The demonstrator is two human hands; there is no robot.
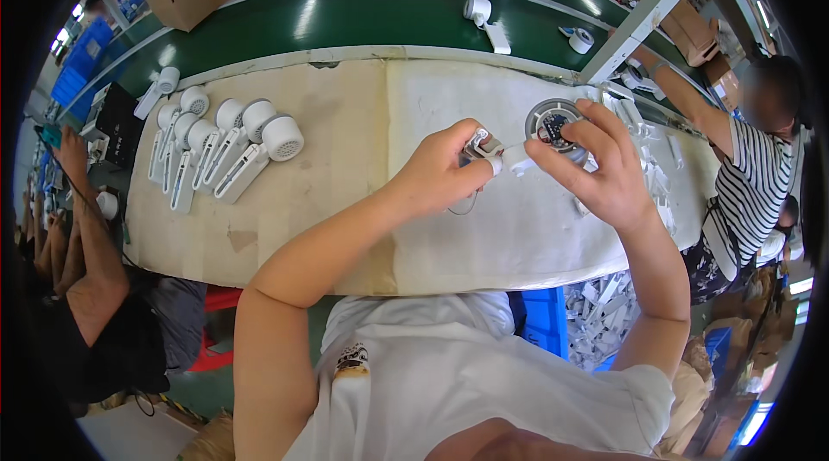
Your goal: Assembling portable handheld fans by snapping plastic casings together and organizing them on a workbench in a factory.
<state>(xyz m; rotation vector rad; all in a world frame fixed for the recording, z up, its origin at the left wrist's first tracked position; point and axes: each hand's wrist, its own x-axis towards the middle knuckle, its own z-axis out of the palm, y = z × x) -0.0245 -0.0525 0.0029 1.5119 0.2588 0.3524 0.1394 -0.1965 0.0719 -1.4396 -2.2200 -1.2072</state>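
Note:
My right hand (607, 169) has its fingers curled round the rim of a round grey-and-white device head (553, 126). Its open face shows a dark circuit board and some wiring. My left hand (439, 169) pinches a small white joint piece with a metallic-looking part (484, 147), just left of the head. A white part (516, 157) lies between the two hands; whether it joins both pieces I cannot tell. A thin wire loop (464, 206) hangs below my left fingers. Both hands are above the table's pale cover (484, 245).
Several white handheld devices with round perforated heads (281, 137) lie grouped at left. More white parts (652, 176) are heaped at right. Beyond runs a green conveyor (371, 16) with a device (477, 10) on it. A metal post (648, 16) and co-workers flank the table.

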